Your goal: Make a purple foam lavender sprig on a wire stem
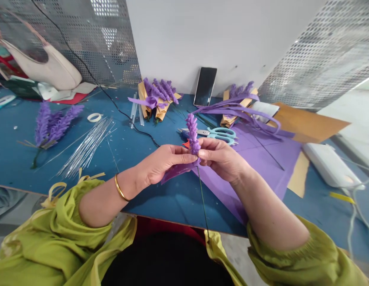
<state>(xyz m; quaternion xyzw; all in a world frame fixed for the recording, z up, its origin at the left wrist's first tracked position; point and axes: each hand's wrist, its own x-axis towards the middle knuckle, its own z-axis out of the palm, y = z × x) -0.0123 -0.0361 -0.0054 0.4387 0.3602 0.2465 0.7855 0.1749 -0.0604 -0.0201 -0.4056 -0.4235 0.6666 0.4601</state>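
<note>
Upright between my two hands is a purple artificial lavender stem (pixel 192 129), its green wire stalk (pixel 202 198) hanging down toward my lap. My left hand (pixel 172 161) pinches the flower's lower end with thumb and fingers, and a purple strip (pixel 176 172) trails below those fingers. My right hand (pixel 221 159) grips the same spot from the other side, its thumb tip close to the left thumb. Just behind the hands lie light-blue-handled scissors (pixel 221 134). A purple sheet (pixel 264 163) spreads under and beyond my right forearm.
Wrapped lavender bunches (pixel 160 95) and a phone (pixel 205 86) stand at the back. On the left are loose lavender (pixel 53 125), a tape roll (pixel 94 117) and wires (pixel 87 147). Purple strips (pixel 241 111), brown paper (pixel 309 121) and a white device (pixel 331 165) lie right. A black cable (pixel 113 104) crosses the table.
</note>
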